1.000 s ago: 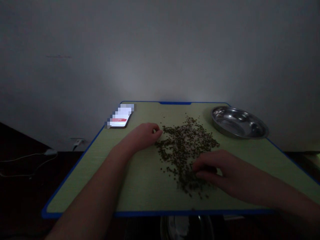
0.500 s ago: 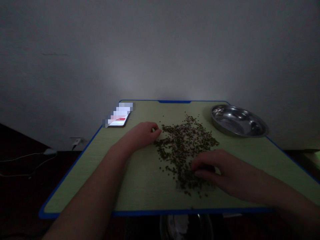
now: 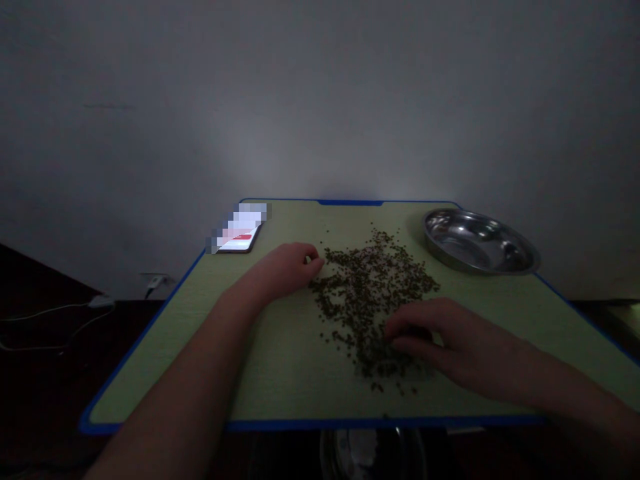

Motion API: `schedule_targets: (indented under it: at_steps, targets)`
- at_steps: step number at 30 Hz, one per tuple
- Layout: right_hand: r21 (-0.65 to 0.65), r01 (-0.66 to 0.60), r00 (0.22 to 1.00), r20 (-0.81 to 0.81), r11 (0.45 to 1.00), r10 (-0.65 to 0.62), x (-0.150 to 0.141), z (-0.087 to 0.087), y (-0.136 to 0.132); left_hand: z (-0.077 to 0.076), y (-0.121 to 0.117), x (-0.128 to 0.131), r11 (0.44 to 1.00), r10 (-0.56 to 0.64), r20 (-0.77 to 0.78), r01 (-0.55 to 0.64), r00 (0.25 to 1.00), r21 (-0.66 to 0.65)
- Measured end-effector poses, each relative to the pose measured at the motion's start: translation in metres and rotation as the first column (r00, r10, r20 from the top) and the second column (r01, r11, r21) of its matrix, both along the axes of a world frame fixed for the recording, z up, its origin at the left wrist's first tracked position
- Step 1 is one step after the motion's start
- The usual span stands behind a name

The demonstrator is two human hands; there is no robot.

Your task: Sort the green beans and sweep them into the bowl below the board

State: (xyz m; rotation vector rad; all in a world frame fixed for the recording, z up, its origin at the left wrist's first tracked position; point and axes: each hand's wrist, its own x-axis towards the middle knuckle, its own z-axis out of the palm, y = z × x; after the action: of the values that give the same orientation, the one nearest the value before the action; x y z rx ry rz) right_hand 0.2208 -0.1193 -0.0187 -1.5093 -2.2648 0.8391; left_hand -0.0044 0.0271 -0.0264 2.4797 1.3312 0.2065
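Observation:
Small dark brown grains or seeds (image 3: 370,280) lie spread in a loose patch across the middle of the pale green table (image 3: 280,373). At the patch's left edge rests my left hand (image 3: 293,270), its fingers curled and thumb near the forefinger. My right hand (image 3: 433,333) is over the near right part of the patch, fingers bent down and thumb tip close to them. Dim light and the fingers themselves hide whatever either hand may pinch.
A shallow steel bowl (image 3: 480,243) stands at the back right. On the left lies a phone (image 3: 240,233) with its screen lit. Below the table's blue front edge shows another shiny metal vessel (image 3: 357,450). White cables and a plug (image 3: 103,302) are at far left; a wall stands behind.
Hardly anything differs. Both hands keep their place and shape at the grains; the whole view has shifted very slightly.

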Motion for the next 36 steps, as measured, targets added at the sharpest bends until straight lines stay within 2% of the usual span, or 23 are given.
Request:
schedule_targets:
  at_steps: [5, 17, 22, 28, 36]
  targets:
    - [-0.018, 0.008, 1.0, -0.012, 1.0, -0.008, 0.0, -0.002, -0.001, 0.0, 0.0, 0.001, 1.0, 0.005, -0.007, -0.005, 1.0, 0.002]
    - [0.053, 0.041, 0.999, 0.015, 0.998, -0.042, 0.001, -0.002, -0.006, 0.002, -0.001, 0.001, 1.0, 0.008, -0.001, -0.008, 1.0, -0.026]
    - [0.04, 0.049, 0.998, 0.034, 0.998, -0.05, 0.009, -0.004, -0.005, 0.0, -0.001, 0.0, 1.0, 0.002, -0.006, -0.002, 1.0, -0.015]
    - [0.083, 0.082, 0.995, 0.049, 0.993, -0.087, 0.023, -0.004, -0.012, 0.001, -0.001, 0.0, 1.0, -0.004, -0.012, 0.004, 1.0, -0.004]
    - [0.167, 0.057, 0.993, 0.096, 0.984, -0.074, 0.022, 0.001, -0.021, 0.001, -0.001, 0.0, 1.0, 0.001, -0.015, -0.002, 1.0, -0.017]
